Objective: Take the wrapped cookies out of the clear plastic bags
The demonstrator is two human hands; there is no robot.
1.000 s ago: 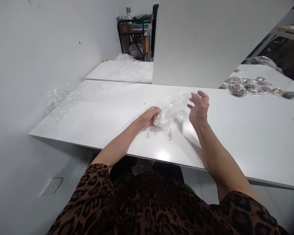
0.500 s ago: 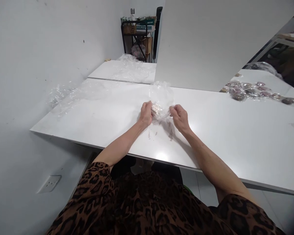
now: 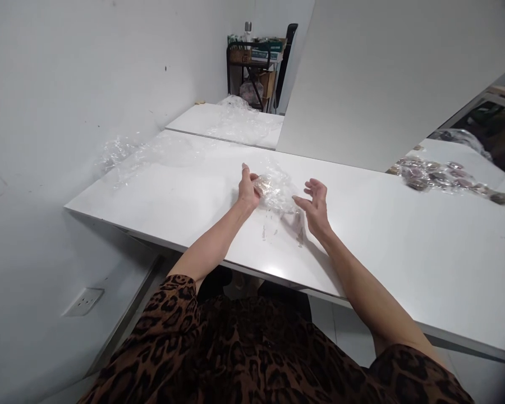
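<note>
Both arms are stretched toward twelve o'clock. The left hand [image 3: 248,189] is curled, fingers [image 3: 256,185] pinched; the right hand [image 3: 315,206] is held spread at three o'clock of it.

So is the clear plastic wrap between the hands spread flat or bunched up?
Bunched: the plastic wrap sits crumpled around a small lump, left hand gripping it, right hand open.

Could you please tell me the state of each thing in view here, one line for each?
Left hand: closed on the wrapped lump, pressing it to the table.
Right hand: open, fingers spread, beside the wrap, holding nothing.
Wrapped lump: covered in crinkled clear wrap, lying on the table.
Clear wrap: loose, rumpled.
Table: smeared with crumbs near the hands.
Wrapped pieces: lying in a cluster, far right.
</note>
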